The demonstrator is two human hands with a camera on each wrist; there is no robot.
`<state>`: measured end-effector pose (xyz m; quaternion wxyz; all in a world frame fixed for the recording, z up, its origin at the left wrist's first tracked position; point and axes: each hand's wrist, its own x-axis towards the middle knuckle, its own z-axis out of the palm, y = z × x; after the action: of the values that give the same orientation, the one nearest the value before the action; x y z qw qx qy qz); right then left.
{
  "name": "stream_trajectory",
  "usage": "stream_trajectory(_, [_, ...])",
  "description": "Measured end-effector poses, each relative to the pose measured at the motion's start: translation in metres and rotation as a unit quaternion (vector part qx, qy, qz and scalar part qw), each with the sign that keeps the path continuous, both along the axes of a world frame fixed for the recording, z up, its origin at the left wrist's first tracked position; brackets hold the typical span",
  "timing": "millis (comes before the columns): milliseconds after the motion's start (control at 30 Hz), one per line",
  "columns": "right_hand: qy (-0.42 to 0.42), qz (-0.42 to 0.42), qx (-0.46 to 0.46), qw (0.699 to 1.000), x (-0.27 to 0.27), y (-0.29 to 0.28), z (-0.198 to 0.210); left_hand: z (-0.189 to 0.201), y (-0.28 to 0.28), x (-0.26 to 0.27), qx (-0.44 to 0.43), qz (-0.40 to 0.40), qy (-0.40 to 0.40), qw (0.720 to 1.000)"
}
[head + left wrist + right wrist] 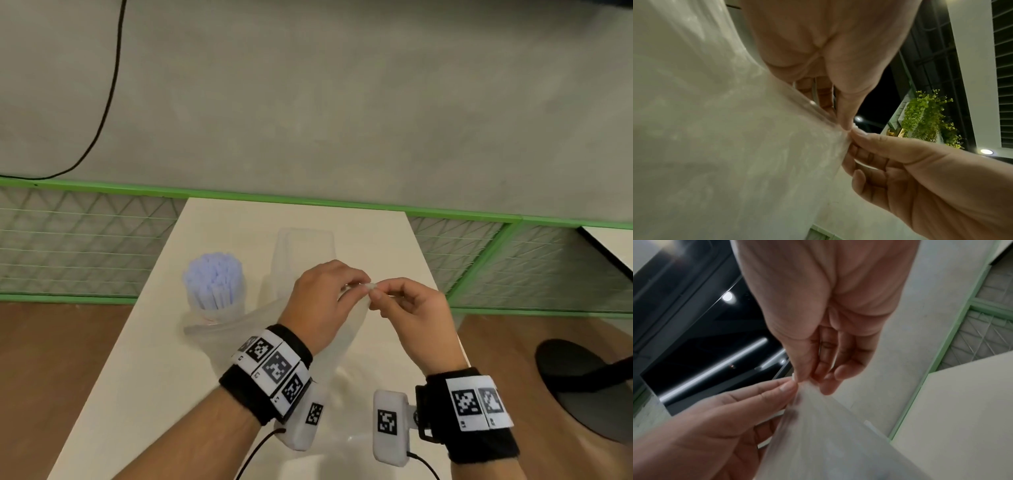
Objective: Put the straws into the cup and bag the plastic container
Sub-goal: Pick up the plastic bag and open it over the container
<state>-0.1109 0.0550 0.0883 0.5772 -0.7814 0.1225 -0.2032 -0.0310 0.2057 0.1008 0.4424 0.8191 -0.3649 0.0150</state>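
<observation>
A clear cup (219, 308) full of pale blue straws (214, 277) stands at the table's left. Behind my hands lies the clear plastic container (303, 250), partly hidden by them. A thin translucent bag (342, 342) hangs from my fingers down to the table. My left hand (325, 301) and right hand (407, 308) meet above the table's middle, each pinching the bag's top edge between thumb and forefinger. In the left wrist view the bag (725, 146) fills the left side. The right wrist view shows the bag (828, 434) hanging below the pinching fingertips (797, 382).
The cream table (137, 394) has a green-framed wire fence (85, 240) beyond its far edge. A black cable (113, 85) runs over the grey floor. A black round base (589, 383) sits on the wooden floor at the right.
</observation>
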Motion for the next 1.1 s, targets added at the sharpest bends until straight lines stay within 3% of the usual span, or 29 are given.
stream_trajectory(300, [-0.030, -0.019, -0.055, 0.998, 0.002, 0.001, -0.002, 0.004, -0.003, -0.001, 0.041, 0.013, -0.027, 0.999])
stream_trajectory(633, [-0.048, -0.097, -0.041, 0.993, 0.014, -0.014, -0.014, 0.009, 0.084, 0.019, 0.144, 0.174, -0.155, 0.962])
stream_trajectory(967, [-0.031, -0.099, -0.050, 0.993, 0.017, -0.019, -0.014, 0.009, 0.157, 0.038, 0.142, 0.209, -0.095, 0.963])
stream_trajectory(1100, [-0.049, -0.052, 0.026, 0.997, 0.015, -0.007, -0.001, 0.008, 0.145, 0.028, 0.071, 0.118, -0.032, 0.990])
